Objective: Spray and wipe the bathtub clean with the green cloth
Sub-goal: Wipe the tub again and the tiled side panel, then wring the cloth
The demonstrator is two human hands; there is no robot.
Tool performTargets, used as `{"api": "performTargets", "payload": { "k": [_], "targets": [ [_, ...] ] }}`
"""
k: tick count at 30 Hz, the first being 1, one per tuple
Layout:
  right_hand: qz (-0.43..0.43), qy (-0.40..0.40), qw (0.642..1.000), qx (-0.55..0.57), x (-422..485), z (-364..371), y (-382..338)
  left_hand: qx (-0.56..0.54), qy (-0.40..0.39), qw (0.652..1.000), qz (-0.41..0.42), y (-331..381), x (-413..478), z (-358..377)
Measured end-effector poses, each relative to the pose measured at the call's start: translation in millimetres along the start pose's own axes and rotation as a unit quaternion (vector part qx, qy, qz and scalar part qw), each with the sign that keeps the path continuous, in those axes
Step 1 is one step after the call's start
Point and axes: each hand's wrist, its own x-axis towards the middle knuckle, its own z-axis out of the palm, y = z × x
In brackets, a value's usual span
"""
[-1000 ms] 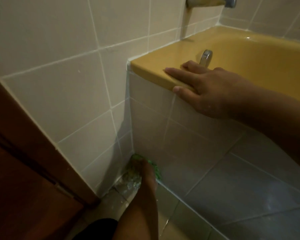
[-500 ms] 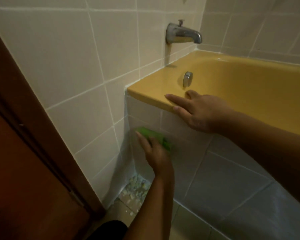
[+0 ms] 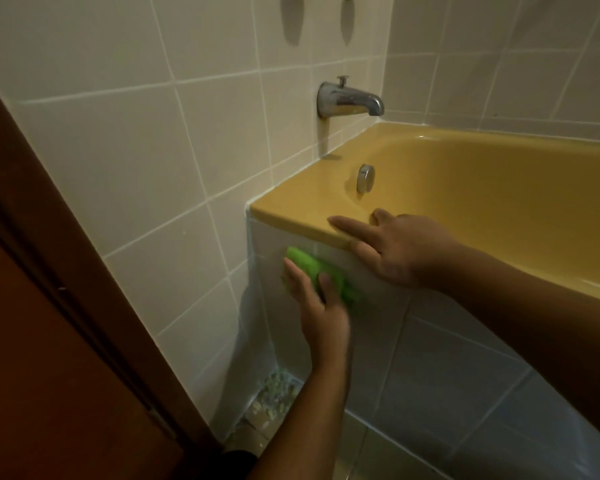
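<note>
Left hand: my left hand point(image 3: 317, 306) comes up from the bottom of the view. Thumb lies over the green cloth point(image 3: 307, 265), fingers sit on its left side, so it's gripping the cloth and pushing it onto the tiles.

Green cloth: bunched up, flat against the tiled front panel point(image 3: 430, 358) of the tub. It sits right under the yellow rim, near the panel's left corner. Top end pokes out past my fingertips.

Right hand: my right hand point(image 3: 399, 247) isn't holding anything. Fingers are straight and spread, lying on the rim just above and to the right of the cloth. One digit hangs over the outer edge and another points toward the basin.

Bathtub: the mustard-yellow bathtub point(image 3: 302, 206) runs off to the right, with its end butted against the wall.

Overflow cap: the round chrome cap point(image 3: 365, 178) sits on the inside end wall, near my right hand but not touching it.

Spout: the chrome tub spout point(image 3: 350, 100) sticks out of the wall above the tub's end, with a small pull knob on top.

Wall: pale square wall tiles point(image 3: 118, 150) with white grout.

Door frame: the brown wooden frame point(image 3: 49, 306) cuts diagonally across the left side.

Floor corner: pale crumbly bits point(image 3: 274, 393) lie where the wall meets the panel. Can't tell what they are.
</note>
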Motion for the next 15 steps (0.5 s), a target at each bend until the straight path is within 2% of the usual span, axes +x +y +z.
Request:
{"api": "performTargets", "payload": {
  "k": [5, 9, 13, 15],
  "targets": [
    [0.004, 0.016, 1.0, -0.015, 4, 6, 1, -0.02, -0.022, 0.996, -0.083, -80, -27, 15],
    [0.0, 0.019, 1.0, -0.011, 6, 7, 2, 0.01, -0.134, 0.954, -0.269, -138, -46, 10],
    [0.0, 0.028, 0.999, -0.017, 7, 9, 2, -0.05, -0.068, 0.942, -0.325, -190, -47, 22],
    [-0.002, 0.028, 0.999, -0.019, 7, 11, 4, -0.1, -0.04, 0.913, -0.394, -205, -51, 29]
  ]
}}
